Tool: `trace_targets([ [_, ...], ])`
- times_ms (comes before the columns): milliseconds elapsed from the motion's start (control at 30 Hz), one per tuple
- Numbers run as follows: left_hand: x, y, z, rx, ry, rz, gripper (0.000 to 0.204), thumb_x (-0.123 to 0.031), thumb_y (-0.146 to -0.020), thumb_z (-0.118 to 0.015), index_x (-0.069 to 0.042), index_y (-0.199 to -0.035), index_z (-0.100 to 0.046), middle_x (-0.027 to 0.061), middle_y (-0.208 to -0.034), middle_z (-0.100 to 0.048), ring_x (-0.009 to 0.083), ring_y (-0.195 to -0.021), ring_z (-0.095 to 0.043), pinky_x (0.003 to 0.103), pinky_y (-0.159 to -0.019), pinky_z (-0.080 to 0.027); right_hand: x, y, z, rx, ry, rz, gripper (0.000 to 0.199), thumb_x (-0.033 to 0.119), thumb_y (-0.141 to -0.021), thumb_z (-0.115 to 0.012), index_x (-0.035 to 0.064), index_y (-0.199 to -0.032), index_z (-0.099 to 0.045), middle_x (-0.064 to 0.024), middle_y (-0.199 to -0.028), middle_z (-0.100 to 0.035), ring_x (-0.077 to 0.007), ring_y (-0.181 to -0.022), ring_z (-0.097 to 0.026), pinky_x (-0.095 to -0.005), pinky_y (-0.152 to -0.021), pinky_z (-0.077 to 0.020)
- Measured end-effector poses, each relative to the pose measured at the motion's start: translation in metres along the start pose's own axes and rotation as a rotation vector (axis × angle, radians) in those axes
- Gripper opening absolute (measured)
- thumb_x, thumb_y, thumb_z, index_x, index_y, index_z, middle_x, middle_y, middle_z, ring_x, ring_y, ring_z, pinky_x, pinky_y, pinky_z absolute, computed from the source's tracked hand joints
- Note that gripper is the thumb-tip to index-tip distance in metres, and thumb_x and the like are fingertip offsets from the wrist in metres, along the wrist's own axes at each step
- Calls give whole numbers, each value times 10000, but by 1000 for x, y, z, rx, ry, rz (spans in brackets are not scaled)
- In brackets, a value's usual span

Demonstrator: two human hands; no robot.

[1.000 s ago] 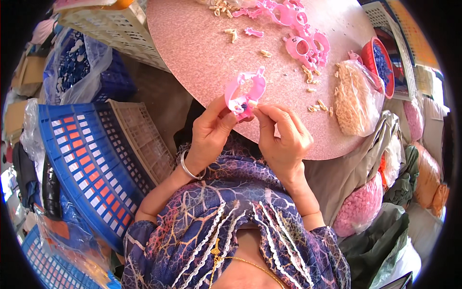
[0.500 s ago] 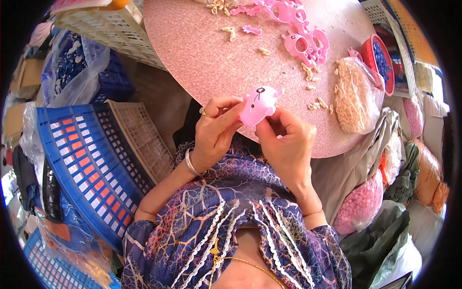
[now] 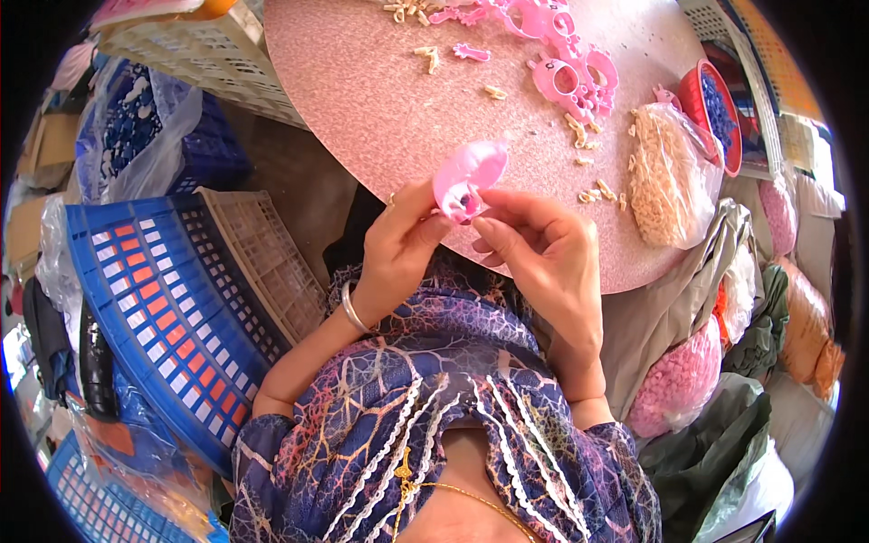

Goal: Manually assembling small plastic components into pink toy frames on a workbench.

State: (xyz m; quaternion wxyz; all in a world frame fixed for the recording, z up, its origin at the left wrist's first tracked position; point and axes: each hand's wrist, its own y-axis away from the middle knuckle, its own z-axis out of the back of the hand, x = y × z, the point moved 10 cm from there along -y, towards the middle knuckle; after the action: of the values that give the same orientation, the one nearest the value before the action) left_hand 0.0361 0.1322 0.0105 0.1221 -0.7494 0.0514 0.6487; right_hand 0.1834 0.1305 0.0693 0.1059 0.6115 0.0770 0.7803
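A small pink plastic toy part (image 3: 468, 178) is held over the near edge of a round pink table (image 3: 380, 100). My left hand (image 3: 403, 242) grips it from the left and below. The fingertips of my right hand (image 3: 534, 249) pinch its lower right side. Farther back on the table lies a heap of similar pink plastic parts (image 3: 566, 68), with small beige pieces (image 3: 588, 154) scattered around it.
A clear bag of beige pieces (image 3: 665, 172) and a red bowl with blue pieces (image 3: 711, 109) sit at the table's right. A blue crate (image 3: 154, 308) and a beige crate (image 3: 262, 262) stand at my left. Bags of pink parts (image 3: 679, 380) lie at the right.
The pink part has been turned in my hands and lifted a little toward the table; my right fingers have shifted to its lower side.
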Motion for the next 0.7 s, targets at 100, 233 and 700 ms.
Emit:
trace_targets([
  [100,17,-1,-12,-42,685,165,468,-19,-1015,-502,10,-1471,-401,110,-1219,-606,183,-1103,-617,357,-994,-516,1,-1,3,-25,33,67,280,24,-822,-756,-30,-1082,-666,-83,-831,-722,-106,-714,-664,-256,-625,-527],
  [233,16,0,-19,30,764,185,480,-51,-1037,-473,9,-1496,-348,103,-1243,-595,185,-1116,-617,366,-1005,-516,18,-3,10,-122,218,332,446,-6,-802,-770,-10,-1214,-601,-85,-942,-684,-113,-834,-647,-255,-726,-537],
  [700,3,0,-10,40,638,133,436,-79,-1025,-516,-14,-1450,-442,95,-1215,-617,174,-1075,-623,365,-913,-572,-27,-13,-19,88,-378,124,469,32,-895,-713,-3,-1305,-489,-66,-1090,-629,-120,-948,-636,-265,-873,-523],
])
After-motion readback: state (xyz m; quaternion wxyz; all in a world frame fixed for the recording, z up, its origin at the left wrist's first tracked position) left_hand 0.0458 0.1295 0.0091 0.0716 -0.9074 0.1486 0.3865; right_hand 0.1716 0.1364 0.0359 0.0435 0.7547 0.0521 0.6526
